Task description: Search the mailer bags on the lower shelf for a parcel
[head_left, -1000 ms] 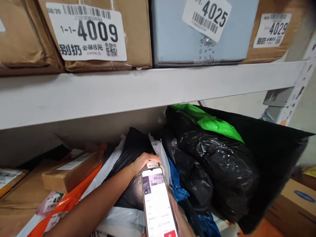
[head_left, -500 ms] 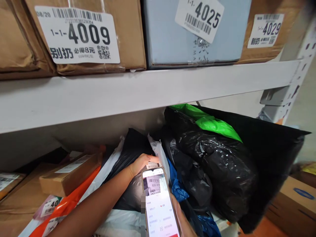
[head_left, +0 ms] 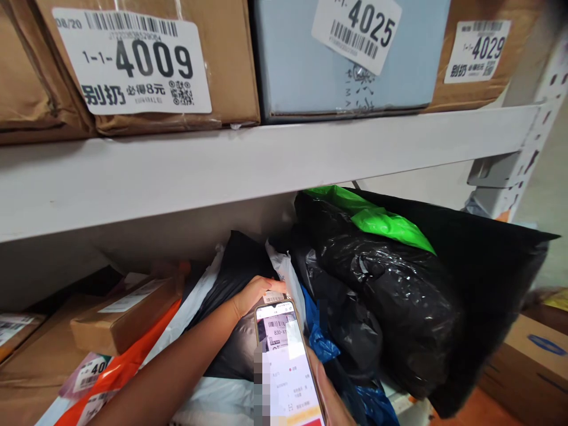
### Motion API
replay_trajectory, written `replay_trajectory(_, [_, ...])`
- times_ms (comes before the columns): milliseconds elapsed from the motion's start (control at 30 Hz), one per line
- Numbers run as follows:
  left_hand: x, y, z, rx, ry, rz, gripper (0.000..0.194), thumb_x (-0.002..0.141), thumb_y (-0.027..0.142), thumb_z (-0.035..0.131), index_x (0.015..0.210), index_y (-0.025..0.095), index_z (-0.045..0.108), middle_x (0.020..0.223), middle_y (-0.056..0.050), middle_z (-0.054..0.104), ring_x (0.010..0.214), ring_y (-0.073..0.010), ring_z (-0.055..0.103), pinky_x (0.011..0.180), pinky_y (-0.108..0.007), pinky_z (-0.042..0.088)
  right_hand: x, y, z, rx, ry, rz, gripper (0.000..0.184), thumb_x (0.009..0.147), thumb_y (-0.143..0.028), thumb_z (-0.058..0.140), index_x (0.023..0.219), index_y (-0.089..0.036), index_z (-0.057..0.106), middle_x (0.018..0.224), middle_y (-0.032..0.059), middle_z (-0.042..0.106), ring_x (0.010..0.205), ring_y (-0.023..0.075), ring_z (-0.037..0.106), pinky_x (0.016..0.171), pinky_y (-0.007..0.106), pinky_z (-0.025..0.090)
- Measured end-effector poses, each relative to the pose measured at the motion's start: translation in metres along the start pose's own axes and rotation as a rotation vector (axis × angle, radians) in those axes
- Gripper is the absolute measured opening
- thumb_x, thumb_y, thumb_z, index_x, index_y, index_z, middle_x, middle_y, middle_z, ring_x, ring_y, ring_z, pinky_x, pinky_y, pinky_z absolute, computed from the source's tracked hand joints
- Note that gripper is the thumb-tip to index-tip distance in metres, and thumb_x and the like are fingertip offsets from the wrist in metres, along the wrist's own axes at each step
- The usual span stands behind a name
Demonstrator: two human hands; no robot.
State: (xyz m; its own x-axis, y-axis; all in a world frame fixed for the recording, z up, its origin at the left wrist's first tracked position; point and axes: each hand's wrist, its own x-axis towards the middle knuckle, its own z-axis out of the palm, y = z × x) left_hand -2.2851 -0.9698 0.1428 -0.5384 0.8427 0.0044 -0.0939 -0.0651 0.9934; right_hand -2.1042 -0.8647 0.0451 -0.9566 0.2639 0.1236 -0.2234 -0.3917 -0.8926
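Note:
My left hand (head_left: 254,294) reaches into the lower shelf and grips the top edge of a grey-black parcel bag (head_left: 242,346) that carries a white barcode label. My right hand (head_left: 331,395), seen only at its edge along the bottom, holds a smartphone (head_left: 287,361) upright just in front of that label. The phone's screen shows the label's barcode in a camera window above a white form. Black plastic parcels (head_left: 377,296) are packed tight to the right of the bag.
A grey shelf board (head_left: 266,160) runs overhead with labelled cartons 4009 (head_left: 133,59), 4025 (head_left: 350,53) and 4029 (head_left: 477,50). A green bag (head_left: 377,219), blue bag (head_left: 317,340), orange mailer (head_left: 119,367) and small cartons (head_left: 126,310) fill the lower shelf. A shelf post (head_left: 528,160) stands at right.
The phone screen switched from a white form to a camera view of the barcode label. Both hands stayed nearly still; my view drifted slightly to the right.

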Motion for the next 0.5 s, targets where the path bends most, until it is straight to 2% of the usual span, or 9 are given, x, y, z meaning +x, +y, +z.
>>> replay_trajectory(67, [0.000,0.000,-0.001,0.004,0.008,0.004,0.047,0.058,0.033,0.046,0.085,0.000,0.066,0.075,-0.016,0.068,0.073,-0.0264,0.062,0.077,-0.038,0.041,0.000,-0.007,0.004,0.101,-0.036,0.082,0.067,0.067,-0.071,0.050,0.115,-0.024,0.060,0.128,0.0076,0.058,0.127,0.0329,0.041,0.106,0.049,0.035])
replay_trajectory(167, [0.000,0.000,-0.001,-0.001,0.024,0.001,0.047,0.057,0.034,0.047,0.084,0.000,0.067,0.075,-0.017,0.069,0.071,-0.0261,0.062,0.076,-0.037,0.041,-0.006,-0.022,0.012,0.295,-0.142,0.269,0.079,0.070,-0.067,0.052,0.133,-0.021,0.038,0.129,0.0107,0.057,0.117,0.0345,0.052,0.092,0.052,0.048])
replay_trajectory(233, [0.000,0.000,-0.001,-0.006,0.036,0.000,0.046,0.057,0.033,0.048,0.083,0.001,0.067,0.074,-0.016,0.069,0.071,-0.0259,0.062,0.077,-0.038,0.041,-0.011,-0.032,0.014,0.453,-0.297,0.383,0.096,0.066,-0.054,0.065,0.141,-0.021,0.015,0.123,0.0114,0.062,0.103,0.0348,0.062,0.086,0.053,0.050])
replay_trajectory(300, [-0.001,0.002,0.000,-0.008,0.053,0.003,0.043,0.057,0.032,0.050,0.082,0.002,0.068,0.073,-0.015,0.069,0.071,-0.0254,0.062,0.077,-0.038,0.042,-0.015,-0.037,0.013,0.530,-0.448,0.419,0.111,0.058,-0.035,0.074,0.142,-0.024,0.002,0.121,0.0091,0.063,0.098,0.0334,0.065,0.090,0.051,0.046])
replay_trajectory(367, [-0.002,0.003,0.001,-0.005,0.078,0.009,0.039,0.057,0.030,0.051,0.080,0.003,0.068,0.072,-0.014,0.069,0.070,-0.0245,0.062,0.075,-0.036,0.043,-0.018,-0.036,0.010,0.522,-0.519,0.382,0.113,0.055,-0.026,0.075,0.141,-0.028,0.002,0.126,0.0077,0.060,0.100,0.0330,0.064,0.094,0.051,0.042])
replay_trajectory(500, [-0.004,0.007,0.006,0.010,0.102,0.023,0.037,0.057,0.029,0.052,0.078,0.004,0.069,0.072,-0.014,0.070,0.070,-0.0243,0.063,0.075,-0.036,0.044,-0.015,-0.022,0.005,0.441,-0.477,0.287,0.103,0.058,-0.034,0.077,0.139,-0.032,0.014,0.129,0.0078,0.056,0.099,0.0328,0.064,0.092,0.052,0.043])
